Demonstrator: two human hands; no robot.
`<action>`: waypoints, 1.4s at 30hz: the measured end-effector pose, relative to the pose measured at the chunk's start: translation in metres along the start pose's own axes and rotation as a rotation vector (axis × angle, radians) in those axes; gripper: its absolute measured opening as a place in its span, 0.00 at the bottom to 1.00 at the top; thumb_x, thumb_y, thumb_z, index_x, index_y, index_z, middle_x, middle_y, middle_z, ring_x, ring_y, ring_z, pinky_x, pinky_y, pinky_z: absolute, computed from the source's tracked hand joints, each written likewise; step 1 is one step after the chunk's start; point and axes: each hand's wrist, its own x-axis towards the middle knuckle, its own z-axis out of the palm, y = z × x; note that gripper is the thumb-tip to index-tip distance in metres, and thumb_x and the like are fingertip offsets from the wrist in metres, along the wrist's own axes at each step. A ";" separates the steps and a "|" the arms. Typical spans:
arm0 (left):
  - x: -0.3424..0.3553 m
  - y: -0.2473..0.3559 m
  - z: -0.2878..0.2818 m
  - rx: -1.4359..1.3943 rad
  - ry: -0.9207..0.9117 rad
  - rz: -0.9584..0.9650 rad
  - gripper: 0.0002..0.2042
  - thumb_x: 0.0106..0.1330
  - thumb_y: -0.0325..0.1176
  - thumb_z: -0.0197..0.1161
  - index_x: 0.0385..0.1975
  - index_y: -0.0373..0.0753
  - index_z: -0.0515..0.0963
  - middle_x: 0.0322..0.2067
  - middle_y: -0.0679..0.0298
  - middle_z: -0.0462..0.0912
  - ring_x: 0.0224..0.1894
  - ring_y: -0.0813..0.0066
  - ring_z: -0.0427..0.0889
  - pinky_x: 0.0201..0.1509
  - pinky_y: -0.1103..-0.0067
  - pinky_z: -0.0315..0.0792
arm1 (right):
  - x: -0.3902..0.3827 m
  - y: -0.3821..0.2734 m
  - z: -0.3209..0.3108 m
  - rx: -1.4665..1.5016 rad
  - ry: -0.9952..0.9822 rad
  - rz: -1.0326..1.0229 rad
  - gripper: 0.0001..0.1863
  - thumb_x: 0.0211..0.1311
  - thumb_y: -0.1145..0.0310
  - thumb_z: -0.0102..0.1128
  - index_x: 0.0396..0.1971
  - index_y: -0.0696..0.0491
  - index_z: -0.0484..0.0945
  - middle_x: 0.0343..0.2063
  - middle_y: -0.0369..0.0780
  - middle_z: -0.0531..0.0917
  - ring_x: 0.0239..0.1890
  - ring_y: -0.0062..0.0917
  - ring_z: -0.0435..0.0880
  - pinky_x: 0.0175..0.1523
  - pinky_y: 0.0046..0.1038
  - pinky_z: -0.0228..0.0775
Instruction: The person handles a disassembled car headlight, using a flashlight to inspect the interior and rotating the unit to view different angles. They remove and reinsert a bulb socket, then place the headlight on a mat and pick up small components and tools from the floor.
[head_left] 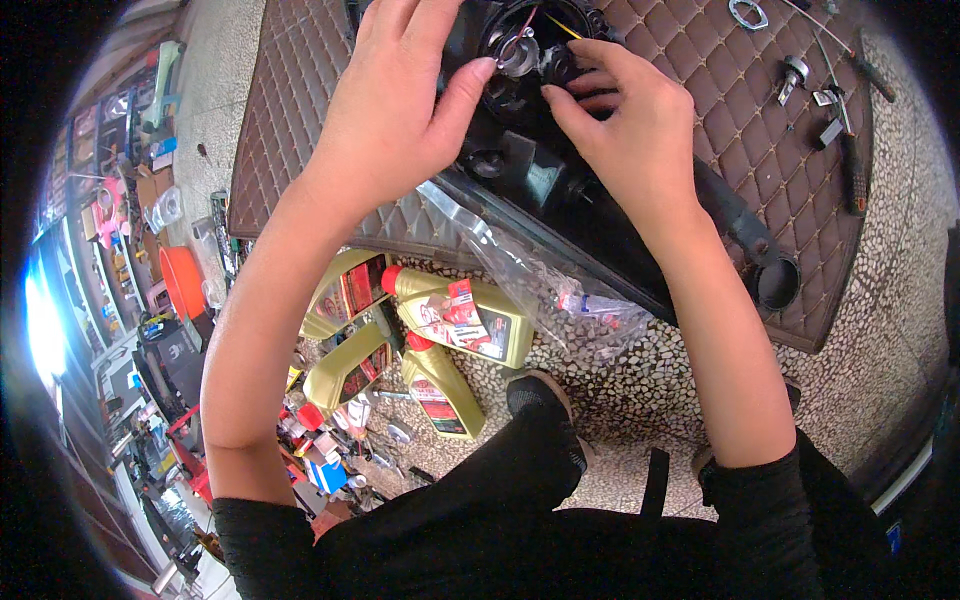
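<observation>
- Both hands work at the top centre of the frame on a black headlamp housing (560, 190) lying on a brown quilted mat (300, 120) on the floor.
- Left hand (400, 100): fingers partly spread, thumb tip pressed against the rim of the round rear opening (535, 45) of the housing. It is not closed around anything that I can see.
- Right hand (630, 130): fingers curled narrow, fingertips (560, 100) pinching at the lower edge of the same opening. What sits between them is too small to tell.
- Inside the opening: a shiny bulb socket and thin coloured wires (530, 25).
- The housing runs diagonally toward the right of the frame and ends in a round black tube mouth (778, 283).
- A clear plastic bag (560, 290) hangs off the mat edge, just below the housing.
- Four olive-gold oil bottles (450, 320) with red caps lie on the pebbled floor (900, 330), lower centre-left, touching one another.
- Upper right, on the mat: a small bulb (792, 75), a metal ring (748, 14), and screwdrivers (852, 165).
- The person's knees, in black, fill the bottom of the frame, with a dark shoe (540, 395) just beside the bottles.
- Far left: cluttered shelves and an orange basin (182, 280).
</observation>
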 end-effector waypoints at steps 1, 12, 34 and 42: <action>0.001 -0.001 0.000 -0.015 -0.001 0.007 0.31 0.61 0.25 0.59 0.66 0.34 0.58 0.64 0.44 0.59 0.66 0.42 0.60 0.70 0.62 0.56 | 0.000 -0.001 0.001 -0.005 -0.006 -0.005 0.20 0.45 0.71 0.72 0.41 0.60 0.82 0.30 0.49 0.85 0.29 0.33 0.86 0.36 0.31 0.79; 0.000 -0.003 -0.001 -0.026 -0.005 -0.007 0.30 0.61 0.25 0.58 0.65 0.34 0.59 0.63 0.43 0.59 0.65 0.42 0.61 0.70 0.63 0.56 | 0.004 -0.006 0.016 -0.116 0.009 0.002 0.17 0.46 0.67 0.71 0.37 0.59 0.82 0.28 0.49 0.84 0.31 0.40 0.85 0.39 0.37 0.78; -0.001 -0.004 0.005 -0.059 0.033 -0.016 0.28 0.65 0.29 0.58 0.66 0.43 0.62 0.66 0.54 0.60 0.64 0.56 0.66 0.61 0.68 0.67 | 0.006 -0.017 0.023 -0.260 -0.017 0.022 0.19 0.47 0.64 0.71 0.40 0.55 0.83 0.30 0.46 0.84 0.35 0.41 0.85 0.41 0.39 0.77; -0.002 -0.002 0.005 -0.049 0.032 -0.025 0.28 0.65 0.28 0.57 0.67 0.43 0.62 0.66 0.54 0.60 0.64 0.57 0.66 0.62 0.68 0.66 | 0.004 -0.015 0.027 -0.230 0.022 0.022 0.17 0.46 0.65 0.71 0.37 0.56 0.83 0.32 0.46 0.84 0.36 0.40 0.84 0.41 0.38 0.77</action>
